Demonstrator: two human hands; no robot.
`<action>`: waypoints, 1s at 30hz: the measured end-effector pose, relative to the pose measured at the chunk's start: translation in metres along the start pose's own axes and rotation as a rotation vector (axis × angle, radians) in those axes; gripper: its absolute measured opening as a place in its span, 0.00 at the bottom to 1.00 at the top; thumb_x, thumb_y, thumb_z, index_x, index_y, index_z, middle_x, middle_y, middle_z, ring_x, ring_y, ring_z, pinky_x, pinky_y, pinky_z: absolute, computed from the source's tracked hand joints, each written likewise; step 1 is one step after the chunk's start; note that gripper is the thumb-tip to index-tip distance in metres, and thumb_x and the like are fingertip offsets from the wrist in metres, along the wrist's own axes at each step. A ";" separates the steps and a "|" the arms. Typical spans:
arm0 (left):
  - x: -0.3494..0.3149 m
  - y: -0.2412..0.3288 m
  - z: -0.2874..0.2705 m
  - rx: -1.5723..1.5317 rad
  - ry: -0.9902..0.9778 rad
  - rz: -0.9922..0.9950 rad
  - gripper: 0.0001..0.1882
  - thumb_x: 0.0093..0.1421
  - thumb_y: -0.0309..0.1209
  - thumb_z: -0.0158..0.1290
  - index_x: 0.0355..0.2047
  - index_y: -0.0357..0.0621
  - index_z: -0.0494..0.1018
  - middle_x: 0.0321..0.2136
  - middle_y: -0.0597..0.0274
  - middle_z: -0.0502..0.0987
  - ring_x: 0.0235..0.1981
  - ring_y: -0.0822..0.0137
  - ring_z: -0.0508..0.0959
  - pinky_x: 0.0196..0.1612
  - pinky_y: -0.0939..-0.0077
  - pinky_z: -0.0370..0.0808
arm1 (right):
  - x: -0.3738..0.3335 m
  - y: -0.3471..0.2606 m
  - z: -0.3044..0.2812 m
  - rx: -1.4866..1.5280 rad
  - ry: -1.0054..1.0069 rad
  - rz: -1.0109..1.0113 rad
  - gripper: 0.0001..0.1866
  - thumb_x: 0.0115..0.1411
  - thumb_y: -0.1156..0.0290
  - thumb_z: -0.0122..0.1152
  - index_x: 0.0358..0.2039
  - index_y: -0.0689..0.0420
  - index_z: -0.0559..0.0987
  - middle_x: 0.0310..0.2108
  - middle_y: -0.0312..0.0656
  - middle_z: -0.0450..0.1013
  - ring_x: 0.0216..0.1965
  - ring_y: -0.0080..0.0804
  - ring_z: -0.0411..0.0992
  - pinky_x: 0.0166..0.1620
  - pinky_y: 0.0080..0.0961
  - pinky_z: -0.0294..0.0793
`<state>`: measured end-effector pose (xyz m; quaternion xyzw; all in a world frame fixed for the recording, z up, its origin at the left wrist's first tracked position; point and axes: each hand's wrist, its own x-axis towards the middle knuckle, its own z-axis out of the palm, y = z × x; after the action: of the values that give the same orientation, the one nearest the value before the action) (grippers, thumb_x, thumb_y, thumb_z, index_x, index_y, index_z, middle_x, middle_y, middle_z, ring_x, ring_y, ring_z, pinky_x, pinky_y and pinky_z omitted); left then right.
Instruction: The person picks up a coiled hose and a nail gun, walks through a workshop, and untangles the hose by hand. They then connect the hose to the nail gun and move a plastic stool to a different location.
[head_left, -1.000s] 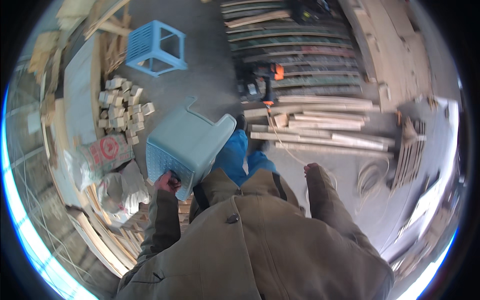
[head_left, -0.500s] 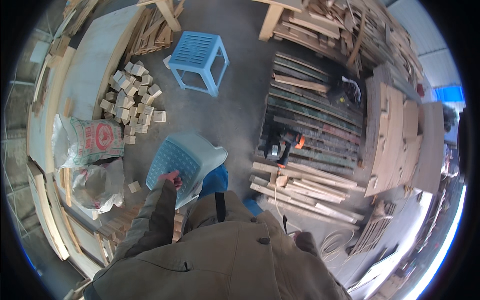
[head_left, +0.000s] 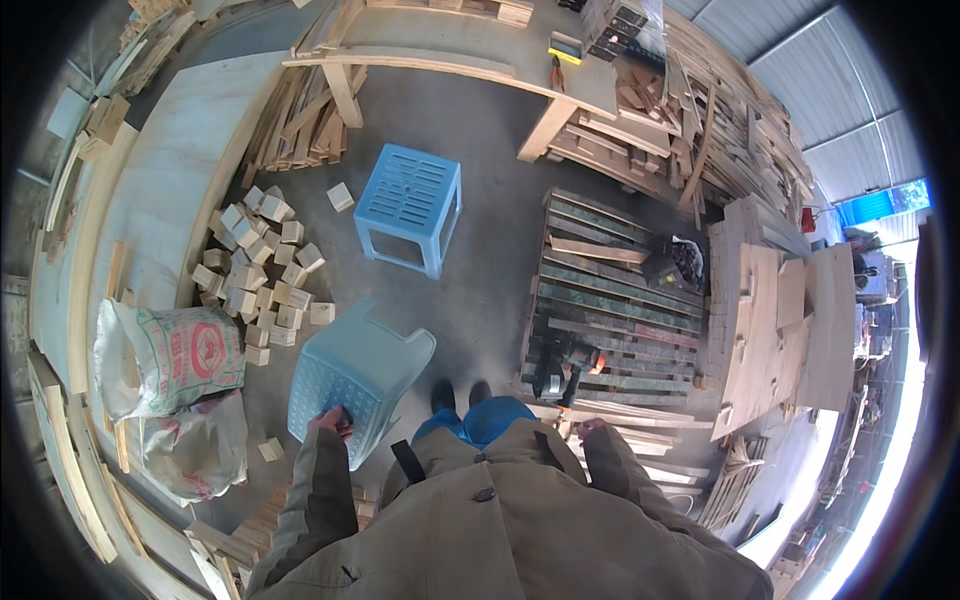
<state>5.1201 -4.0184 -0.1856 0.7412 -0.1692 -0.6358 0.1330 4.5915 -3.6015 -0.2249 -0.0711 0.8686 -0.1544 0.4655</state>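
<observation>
A pale blue-grey plastic stool (head_left: pixel 335 375) is tipped on its side, its dotted seat turned toward me. My left hand (head_left: pixel 333 424) grips it at the seat, fingers closed there; the fingertips are hidden. My right hand (head_left: pixel 592 428) hangs at my right side, above light wooden strips (head_left: pixel 655 440), and its fingers are too small to make out. Just beyond that hand, a black and orange power tool (head_left: pixel 568 372) lies at the near edge of a slatted wooden pallet (head_left: pixel 620 290). Farther off, a blue plastic stool (head_left: pixel 408 205) stands upright on the floor.
Left of the stools lies a heap of wooden blocks (head_left: pixel 262 262), with a printed woven sack (head_left: pixel 175 355) nearer me. A wooden workbench (head_left: pixel 430 60) crosses the far side. Stacked lumber (head_left: pixel 745 130) and leaning boards (head_left: pixel 755 340) line the right. My boots (head_left: pixel 460 394) stand between stool and pallet.
My view has tilted up, bringing the workbench and my boots into sight. The held stool has turned slightly, still in my left hand. My right hand has come forward beside the wooden strips.
</observation>
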 end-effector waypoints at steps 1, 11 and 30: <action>-0.001 0.006 -0.007 -0.029 0.039 0.004 0.15 0.59 0.38 0.61 0.37 0.39 0.73 0.24 0.57 0.77 0.22 0.57 0.80 0.26 0.57 0.77 | 0.013 -0.017 0.000 0.048 -0.017 -0.014 0.15 0.58 0.62 0.64 0.29 0.64 0.79 0.26 0.44 0.76 0.26 0.29 0.77 0.27 0.31 0.80; -0.012 0.075 -0.056 -0.398 0.200 -0.026 0.12 0.59 0.37 0.59 0.32 0.41 0.72 0.18 0.59 0.71 0.18 0.58 0.77 0.20 0.60 0.74 | 0.198 -0.290 0.109 -0.139 -0.106 -0.240 0.33 0.47 0.54 0.75 0.48 0.61 0.77 0.44 0.54 0.76 0.44 0.43 0.76 0.49 0.40 0.76; 0.106 0.158 0.006 -0.313 0.399 -0.088 0.13 0.57 0.34 0.59 0.26 0.38 0.69 0.14 0.58 0.69 0.11 0.61 0.72 0.15 0.66 0.72 | 0.425 -0.606 0.251 0.733 -0.282 -0.028 0.29 0.51 0.68 0.76 0.52 0.62 0.76 0.46 0.44 0.77 0.44 0.37 0.77 0.46 0.37 0.78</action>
<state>5.1157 -4.2060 -0.2170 0.8291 -0.0067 -0.5005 0.2492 4.5517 -4.3364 -0.4869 0.0675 0.6822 -0.4495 0.5728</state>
